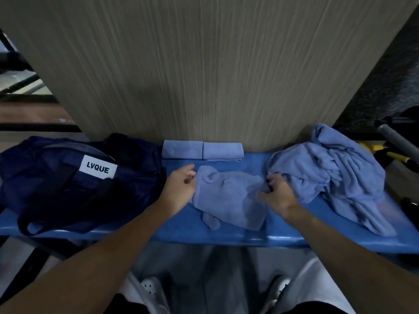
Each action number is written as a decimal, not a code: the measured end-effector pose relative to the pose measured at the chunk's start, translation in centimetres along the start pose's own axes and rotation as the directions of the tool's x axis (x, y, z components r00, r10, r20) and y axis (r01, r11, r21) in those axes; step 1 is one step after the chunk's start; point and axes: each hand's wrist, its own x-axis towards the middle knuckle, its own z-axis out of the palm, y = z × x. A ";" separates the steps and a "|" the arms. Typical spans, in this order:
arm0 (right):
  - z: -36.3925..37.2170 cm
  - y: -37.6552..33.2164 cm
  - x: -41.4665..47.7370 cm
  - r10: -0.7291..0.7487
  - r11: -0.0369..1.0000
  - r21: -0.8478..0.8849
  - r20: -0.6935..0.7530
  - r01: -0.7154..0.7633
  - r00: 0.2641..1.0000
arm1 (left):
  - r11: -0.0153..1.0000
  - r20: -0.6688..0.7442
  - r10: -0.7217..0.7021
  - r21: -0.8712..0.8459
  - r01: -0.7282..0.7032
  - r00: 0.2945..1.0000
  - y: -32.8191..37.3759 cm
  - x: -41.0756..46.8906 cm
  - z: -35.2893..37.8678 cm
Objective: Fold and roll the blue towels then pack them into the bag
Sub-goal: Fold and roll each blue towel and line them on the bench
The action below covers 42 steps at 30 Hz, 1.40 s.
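Note:
A crumpled light-blue towel [229, 198] lies in the middle of the blue bench [204, 234]. My left hand [180, 189] pinches its left edge, and my right hand [277, 194] grips its right edge. Two rolled blue towels [182, 149] [223, 151] sit side by side at the back against the wall. A heap of loose blue towels [328, 175] is piled on the bench's right end. The navy bag [68, 182] with a white "LVQUE" label lies on the left end.
A wood-grain wall panel [204, 75] rises directly behind the bench. Yellow-and-black handles [394, 156] and a grey tube [394, 137] sit at the far right. My white shoes [152, 288] stand on the floor below the bench's front edge.

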 end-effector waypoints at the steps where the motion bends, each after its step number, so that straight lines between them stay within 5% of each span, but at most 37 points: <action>1: 0.2 0.6 -0.1 0.018 0.999 -0.032 -0.005 -0.018 1.000 | 0.999 0.011 0.009 -0.035 -0.009 1.000 -0.3 -0.5 0.3; 7: 1.2 2.2 -1.2 0.161 0.966 -0.199 -0.049 -0.168 0.986 | 0.989 -0.022 -0.108 0.098 0.110 0.994 -4.3 -1.4 1.1; 11: 1.5 2.2 -1.9 0.206 0.970 -0.123 -0.037 -0.209 0.978 | 0.978 -0.066 -0.097 0.177 0.108 0.993 -5.1 -1.3 1.1; 23: -0.6 -1.0 -3.0 -0.246 0.965 0.050 -0.184 0.259 0.952 | 0.980 -0.141 0.181 0.104 -0.168 0.973 -0.3 -0.6 -1.0; 35: -4.8 -7.5 -4.3 -0.171 0.924 0.279 -0.308 0.260 0.936 | 0.954 -0.123 0.237 0.218 -0.207 0.964 6.5 -0.8 -6.1; 38: -5.5 -8.1 -4.4 -0.087 0.858 0.490 -0.152 0.151 0.985 | 0.966 -0.128 0.236 0.138 -0.218 0.963 7.5 -1.1 -6.7; 42: -5.9 -8.6 -5.9 -0.195 0.791 0.610 0.184 0.044 0.963 | 0.986 -0.121 0.165 0.024 -0.163 0.979 7.8 -1.2 -6.9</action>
